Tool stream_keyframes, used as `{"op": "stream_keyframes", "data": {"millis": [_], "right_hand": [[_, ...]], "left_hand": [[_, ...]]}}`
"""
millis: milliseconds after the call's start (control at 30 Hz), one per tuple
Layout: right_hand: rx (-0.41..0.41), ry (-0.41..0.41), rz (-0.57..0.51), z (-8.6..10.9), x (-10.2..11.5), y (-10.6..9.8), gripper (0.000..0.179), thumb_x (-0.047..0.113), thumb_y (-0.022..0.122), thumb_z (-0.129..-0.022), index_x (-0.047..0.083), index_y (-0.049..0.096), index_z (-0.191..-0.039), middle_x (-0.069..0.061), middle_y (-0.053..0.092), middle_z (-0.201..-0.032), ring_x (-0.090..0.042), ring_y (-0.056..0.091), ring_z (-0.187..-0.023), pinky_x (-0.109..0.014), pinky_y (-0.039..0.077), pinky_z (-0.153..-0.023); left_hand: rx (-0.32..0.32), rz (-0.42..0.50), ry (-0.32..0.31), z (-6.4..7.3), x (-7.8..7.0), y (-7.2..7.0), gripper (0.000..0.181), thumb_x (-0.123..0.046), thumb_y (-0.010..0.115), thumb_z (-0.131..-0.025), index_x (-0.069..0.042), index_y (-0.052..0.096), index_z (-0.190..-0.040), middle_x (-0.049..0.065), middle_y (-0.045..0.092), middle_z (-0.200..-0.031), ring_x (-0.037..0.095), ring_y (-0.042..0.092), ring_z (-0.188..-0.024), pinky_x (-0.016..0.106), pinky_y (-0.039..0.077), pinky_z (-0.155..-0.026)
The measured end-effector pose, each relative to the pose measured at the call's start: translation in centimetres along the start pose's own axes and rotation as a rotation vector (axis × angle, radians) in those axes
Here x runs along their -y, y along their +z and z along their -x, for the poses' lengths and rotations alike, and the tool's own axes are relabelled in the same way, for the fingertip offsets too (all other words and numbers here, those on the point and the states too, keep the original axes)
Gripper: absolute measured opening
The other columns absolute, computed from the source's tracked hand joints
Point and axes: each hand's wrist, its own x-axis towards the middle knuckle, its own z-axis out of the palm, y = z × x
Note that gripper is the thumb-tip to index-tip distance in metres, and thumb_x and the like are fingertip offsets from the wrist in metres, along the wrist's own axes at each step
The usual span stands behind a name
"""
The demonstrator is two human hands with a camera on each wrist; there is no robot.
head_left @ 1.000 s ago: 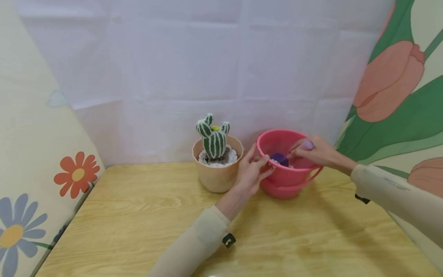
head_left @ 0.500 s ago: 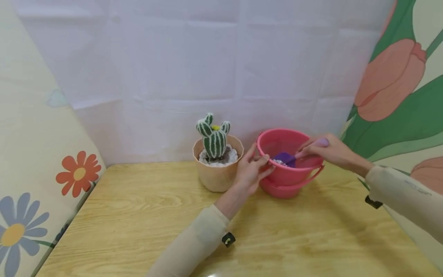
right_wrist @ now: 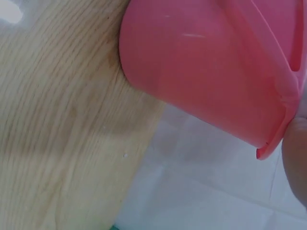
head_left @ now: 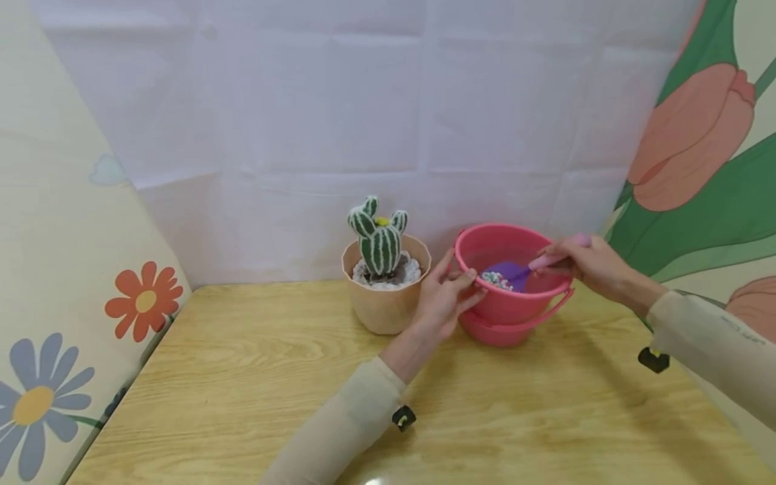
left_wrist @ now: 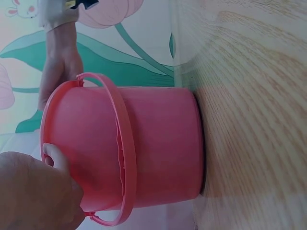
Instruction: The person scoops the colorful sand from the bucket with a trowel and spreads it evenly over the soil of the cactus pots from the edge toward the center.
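Observation:
A pink bucket (head_left: 506,311) stands upright on the wooden table, its handle (left_wrist: 125,153) hanging down along the near side. My left hand (head_left: 438,300) grips the near left part of the rim, thumb over the edge and other fingers against the outside. In the head view, my right hand (head_left: 597,266) holds the lilac handle of a toy shovel (head_left: 545,261) over the bucket's right rim. The shovel's purple blade lies inside the bucket, with small multicoloured granules (head_left: 497,280) on it. The right wrist view shows the bucket's side and only part of the hand at the rim.
Close to the left hand stands a beige pot (head_left: 383,313) with a knitted green and white cactus (head_left: 380,249) on white pebbles. A white sheet (head_left: 303,135) hangs directly behind the table (head_left: 273,377). Flower-patterned walls flank both sides.
My right hand has moved to the right and tilted the shovel lower, so its blade and the granules show more. The left hand stays on the rim, and the bucket stands where it was.

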Motion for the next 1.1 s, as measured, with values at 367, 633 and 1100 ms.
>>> {"op": "stream_keyframes", "data": {"millis": [367, 633, 1100], "right_hand": [[-0.118, 0.017, -0.243, 0.6, 0.1, 0.0, 0.038, -0.003, 0.036, -0.108, -0.015, 0.072, -0.106, -0.028, 0.071, -0.1, -0.034, 0.072, -0.096, -0.037, 0.053, -0.092], [-0.124, -0.009, -0.339, 1.4, 0.4, -0.5, 0.041, 0.001, 0.034, -0.11, -0.013, 0.073, -0.108, -0.028, 0.071, -0.104, -0.032, 0.072, -0.1, -0.036, 0.053, -0.093], [-0.313, -0.048, -0.365, 2.3, 0.8, 0.1, 0.029, 0.002, 0.049, -0.107, -0.013, 0.073, -0.104, -0.028, 0.071, -0.1, -0.032, 0.072, -0.097, -0.037, 0.053, -0.093]], "left_hand": [[0.01, -0.002, -0.007, 0.0, 0.0, -0.1, 0.075, 0.009, 0.063, -0.094, -0.016, 0.035, -0.159, 0.008, 0.054, -0.096, 0.021, 0.067, -0.082, 0.043, 0.059, -0.087], [0.006, 0.015, -0.015, 0.0, -0.2, 0.1, 0.074, 0.009, 0.063, -0.095, -0.017, 0.037, -0.159, 0.008, 0.055, -0.095, 0.02, 0.067, -0.082, 0.043, 0.059, -0.087], [0.082, -0.182, -0.017, 0.1, -1.4, -0.9, 0.07, 0.002, 0.065, -0.097, -0.014, 0.036, -0.159, 0.015, 0.059, -0.102, 0.024, 0.069, -0.084, 0.044, 0.061, -0.082]]}}
